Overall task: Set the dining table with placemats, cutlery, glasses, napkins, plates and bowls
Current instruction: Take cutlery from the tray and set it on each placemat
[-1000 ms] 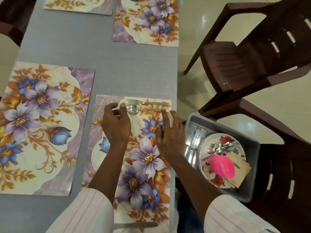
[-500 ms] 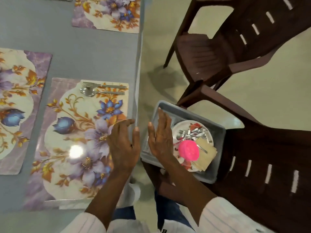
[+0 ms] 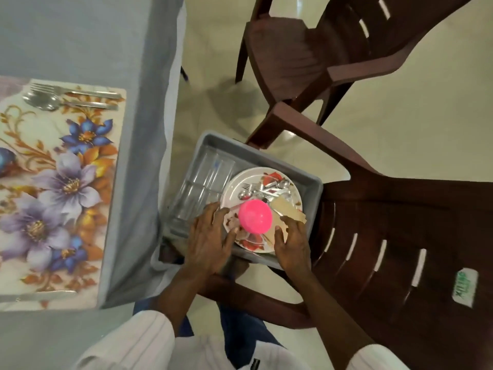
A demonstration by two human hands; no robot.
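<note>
Both hands are seen down in the grey tub (image 3: 266, 158), which is set on the seat of a dark brown chair (image 3: 386, 236) just beside the table (image 3: 80, 36). The left hand (image 3: 208, 241) is laid on the near left rim of the flowered plate (image 3: 234, 185), fingers spread and lightly bent, thumb resting on the plate's face, and nothing is clasped. The right hand (image 3: 292, 244) is placed on the near right side, its fingertips touching the tan napkins (image 3: 286, 209) and its thumb lying at the plate's edge; it too is loosely spread, with nothing gripped.

Between the two hands the pink bowl (image 3: 254, 216) is found, standing on the plate. A loose heap of cutlery (image 3: 264, 189) is spread across the plate's far half, touching the napkins. Clear glasses (image 3: 205, 182) are lying on their sides in the left part of the tub, right against the plate.

On the table a floral placemat (image 3: 53, 182) is laid out near the edge, and at its far end a fork (image 3: 72, 90) and a spoon (image 3: 42, 100) are lined up side by side, handles pointing toward the table edge. A second brown chair (image 3: 288, 54) is seen beyond the tub, on the pale floor. White striped sleeves are visible at the bottom of the view
</note>
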